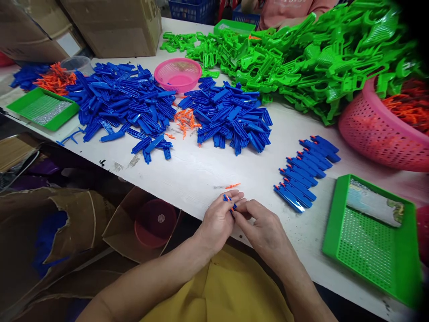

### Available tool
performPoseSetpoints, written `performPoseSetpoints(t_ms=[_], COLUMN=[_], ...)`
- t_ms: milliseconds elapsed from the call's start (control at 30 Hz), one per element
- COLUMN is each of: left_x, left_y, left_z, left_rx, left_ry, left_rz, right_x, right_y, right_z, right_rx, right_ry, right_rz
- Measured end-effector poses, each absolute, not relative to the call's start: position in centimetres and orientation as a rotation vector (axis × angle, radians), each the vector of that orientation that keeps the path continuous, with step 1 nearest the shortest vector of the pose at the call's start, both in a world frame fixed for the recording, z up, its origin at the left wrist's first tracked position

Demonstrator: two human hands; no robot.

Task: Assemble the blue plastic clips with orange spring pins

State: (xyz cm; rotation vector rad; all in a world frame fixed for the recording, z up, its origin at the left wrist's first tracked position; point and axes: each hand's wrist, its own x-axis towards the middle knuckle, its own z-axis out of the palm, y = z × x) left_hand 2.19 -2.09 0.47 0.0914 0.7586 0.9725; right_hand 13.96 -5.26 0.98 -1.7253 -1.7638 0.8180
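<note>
The blue piece (229,202), small with an orange tip, is held just above the near edge of the table (201,170), pinched between both hands. It sits close to the body, likely so that the fingertips of both hands can reach it.

At the far left lies a green tray (20,105) with pale little bits in it, beside a big heap of blue parts (124,103). A pink bowl (177,74) stands behind the gap between that heap and a second blue heap (231,116), and loose orange pins (184,120) lie in the gap, within reach of either side. A spring and an orange pin (227,186) lie alone just beyond the hands, probably set there to be near at hand.

The left hand (217,221) grasps the blue piece between thumb and fingers, holding it steady. The right hand (264,228) is closed on its other end with the fingertips.

To the right, a row of blue pieces (304,172) lies side by side with the orange tips all one way, kept apart from the loose heaps. Behind it rises a green heap (318,58). A second green tray (368,250) and a pink basket (378,134) stand at the far right.
</note>
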Motion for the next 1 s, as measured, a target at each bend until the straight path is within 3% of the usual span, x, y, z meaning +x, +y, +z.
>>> performPoseSetpoints(t_ms=[500, 767, 1000], left_x=[-0.7, -3.2, -3.1], left_y=[-2.3, -2.2, -2.8], left_z=[-0.3, -0.7, -0.9], left_rx=[0.171, 0.153, 0.124], left_ry=[0.779, 0.734, 0.702], left_rz=[0.991, 0.962, 0.921], right_x=[14.6, 15.0, 16.7], right_y=[-3.8, 7.4, 4.0], right_z=[0.7, -2.1, -3.4], right_rx=[-1.586, -1.848, -1.808], right_ry=[-1.910, -2.104, -2.197], right_rz=[0.845, -0.069, -0.155])
